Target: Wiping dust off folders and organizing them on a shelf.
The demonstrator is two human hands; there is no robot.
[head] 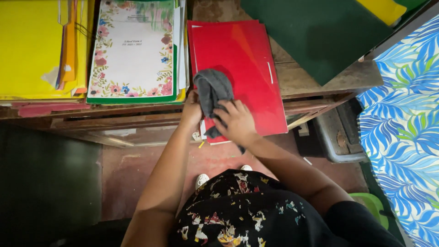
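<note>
A red folder (242, 59) lies on a worn wooden table (315, 77), its near end hanging over the edge. A dark grey cloth (212, 89) rests bunched on the folder's near left part. My right hand (237, 121) presses on the cloth's lower end with fingers curled over it. My left hand (192, 109) grips the folder's left near edge, right beside the cloth.
A floral-bordered white booklet (133, 50) tops a paper stack left of the folder. Yellow folders (36, 45) lie at far left, a dark green board (320, 32) at the back right. A blue leaf-pattern cloth (402, 119) covers something at right. A grey bin (338, 132) sits below.
</note>
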